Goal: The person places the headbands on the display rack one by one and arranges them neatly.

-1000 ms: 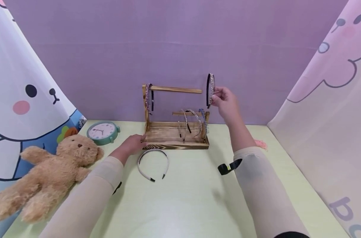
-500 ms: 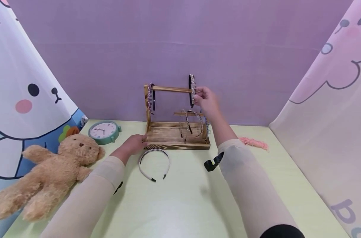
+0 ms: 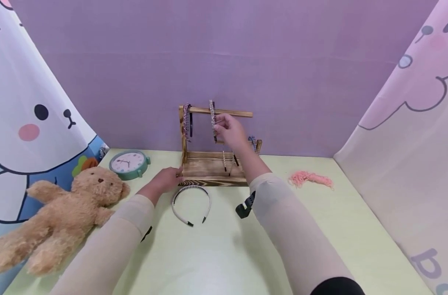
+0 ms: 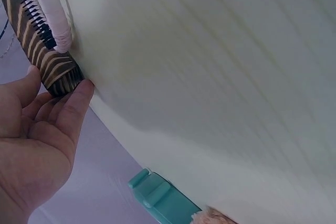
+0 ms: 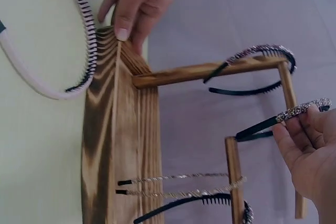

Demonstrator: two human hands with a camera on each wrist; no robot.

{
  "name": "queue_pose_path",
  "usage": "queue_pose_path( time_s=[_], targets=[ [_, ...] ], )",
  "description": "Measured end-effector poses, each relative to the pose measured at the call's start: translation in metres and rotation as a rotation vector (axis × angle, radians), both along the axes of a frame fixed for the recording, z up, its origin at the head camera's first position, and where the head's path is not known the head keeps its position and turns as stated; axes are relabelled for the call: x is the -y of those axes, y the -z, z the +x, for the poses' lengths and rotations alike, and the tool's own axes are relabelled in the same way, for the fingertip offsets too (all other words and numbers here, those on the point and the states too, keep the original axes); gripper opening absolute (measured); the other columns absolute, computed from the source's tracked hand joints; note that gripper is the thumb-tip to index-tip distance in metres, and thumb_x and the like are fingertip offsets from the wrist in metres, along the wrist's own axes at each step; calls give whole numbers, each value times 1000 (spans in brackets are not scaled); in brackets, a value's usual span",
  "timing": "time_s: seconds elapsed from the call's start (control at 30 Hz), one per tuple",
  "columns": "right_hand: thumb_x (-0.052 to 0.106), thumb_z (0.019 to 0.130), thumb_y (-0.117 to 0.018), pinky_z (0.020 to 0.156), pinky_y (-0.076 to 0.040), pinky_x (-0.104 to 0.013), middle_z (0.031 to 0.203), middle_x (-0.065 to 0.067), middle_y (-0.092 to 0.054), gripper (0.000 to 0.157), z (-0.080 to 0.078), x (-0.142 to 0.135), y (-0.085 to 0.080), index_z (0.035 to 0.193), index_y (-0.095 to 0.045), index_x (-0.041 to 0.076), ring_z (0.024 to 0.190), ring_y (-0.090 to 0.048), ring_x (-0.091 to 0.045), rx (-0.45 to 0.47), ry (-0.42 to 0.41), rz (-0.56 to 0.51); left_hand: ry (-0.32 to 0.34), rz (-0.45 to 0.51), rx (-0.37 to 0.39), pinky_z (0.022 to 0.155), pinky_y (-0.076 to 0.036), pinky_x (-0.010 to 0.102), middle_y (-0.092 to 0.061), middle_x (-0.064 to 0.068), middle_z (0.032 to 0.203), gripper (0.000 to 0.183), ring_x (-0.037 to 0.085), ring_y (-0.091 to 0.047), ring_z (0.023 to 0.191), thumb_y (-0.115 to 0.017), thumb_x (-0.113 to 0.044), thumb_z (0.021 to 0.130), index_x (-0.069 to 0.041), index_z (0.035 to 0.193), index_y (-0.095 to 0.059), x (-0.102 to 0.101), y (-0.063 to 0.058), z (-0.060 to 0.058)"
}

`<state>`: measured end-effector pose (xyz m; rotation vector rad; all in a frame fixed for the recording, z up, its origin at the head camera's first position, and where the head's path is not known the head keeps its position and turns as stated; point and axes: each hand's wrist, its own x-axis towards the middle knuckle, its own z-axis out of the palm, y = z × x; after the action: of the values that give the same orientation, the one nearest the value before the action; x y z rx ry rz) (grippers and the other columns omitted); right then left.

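My right hand (image 3: 232,132) pinches a glittery headband (image 3: 212,111) with black ends, which sits over the upper bar (image 3: 235,112) of a wooden stand (image 3: 209,182). At the stand's front left corner, my left hand (image 3: 165,179) grips the tray edge between thumb and fingers, as the left wrist view also shows. Another sparkly headband (image 3: 186,119) hangs at the left end of that bar. The lower bar carries thin beaded headbands (image 5: 210,192) and a blue one (image 3: 252,142), partly hidden by my right arm in the head view.
A pale toothed headband (image 3: 174,211) lies on the table before the stand. To the left are a teal clock (image 3: 128,164) and a teddy bear (image 3: 72,213). A pink bundle of yarn-like strands (image 3: 310,178) lies at the right. A purple backdrop (image 3: 224,49) rises behind.
My right hand has moved left with the glittery headband, from beyond the upper bar's free end to about its middle, around the bar. The left hand stays at the tray corner.
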<state>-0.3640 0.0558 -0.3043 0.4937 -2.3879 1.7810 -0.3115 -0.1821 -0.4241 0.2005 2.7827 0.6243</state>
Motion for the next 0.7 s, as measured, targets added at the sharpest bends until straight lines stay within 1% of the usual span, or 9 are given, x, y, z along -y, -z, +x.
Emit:
queue_pose_path(
  time_s=[0.07,0.2,0.33,0.43,0.53,0.7],
  targets=[
    [9,97,-60,85,-58,-45,101,-9,-64,26,0,5,3,123,-61,8,91,-65,-30,9,-12,13,2,-5,-1,118,-25,56,-36,22,154,59,44,-30,143,-46,-31,105,-6,155,-26,-1,1,0],
    [7,97,-60,84,-58,-45,101,-9,-64,27,-1,12,7,124,-61,7,93,-64,-33,10,-38,13,6,-12,-8,117,-26,56,-37,23,153,60,44,-31,142,-46,-31,105,-5,155,-26,-2,2,-1],
    [5,98,-58,91,-56,-48,104,-13,-63,28,-3,15,13,126,-59,3,98,-63,-35,49,-61,-18,4,-1,-5,117,-27,55,-38,23,153,60,43,-32,142,-47,-32,105,-6,155,-26,-2,2,-2],
    [6,98,-58,94,-55,-47,108,-15,-63,29,-4,17,17,127,-58,3,101,-63,-35,77,-71,-35,7,-3,-11,117,-27,55,-39,22,152,60,43,-33,142,-47,-31,105,-6,155,-26,-2,2,-2],
    [7,98,-58,94,-56,-44,108,-15,-63,29,-4,18,20,127,-58,4,101,-63,-34,74,-72,-24,6,-6,-17,117,-28,55,-39,23,152,59,42,-33,141,-47,-31,105,-6,155,-27,-1,2,-2],
    [7,97,-60,91,-57,-33,111,-15,-64,32,-5,20,21,129,-58,4,108,-63,-35,72,-79,-11,5,-6,-19,117,-28,55,-39,23,152,59,43,-33,141,-47,-31,105,-5,154,-28,0,4,-3]
  ],
)
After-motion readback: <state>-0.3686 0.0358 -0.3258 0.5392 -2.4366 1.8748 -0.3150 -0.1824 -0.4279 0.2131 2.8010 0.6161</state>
